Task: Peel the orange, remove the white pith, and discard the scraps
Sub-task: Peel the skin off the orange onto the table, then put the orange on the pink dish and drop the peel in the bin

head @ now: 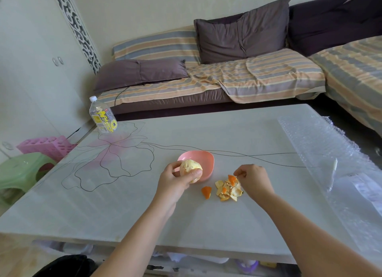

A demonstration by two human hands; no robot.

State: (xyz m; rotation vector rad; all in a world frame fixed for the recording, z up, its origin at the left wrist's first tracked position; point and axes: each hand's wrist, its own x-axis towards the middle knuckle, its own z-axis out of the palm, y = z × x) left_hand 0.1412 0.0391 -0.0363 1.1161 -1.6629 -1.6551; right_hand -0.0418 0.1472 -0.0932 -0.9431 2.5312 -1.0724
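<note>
My left hand (174,179) grips the peeled orange (189,167), pale with white pith, just in front of a pink bowl (206,160). To the right, my right hand (253,178) hovers over a pile of peel scraps (228,191) on the table, its fingertips pinching a small bit beside an orange piece of peel (232,179). One loose orange scrap (206,192) lies left of the pile.
A plastic bottle (102,115) stands at the table's far left corner. Bubble wrap (330,163) covers the table's right side. A sofa with pillows runs behind the table. A green stool (22,171) and a pink basket (47,146) sit on the floor at left.
</note>
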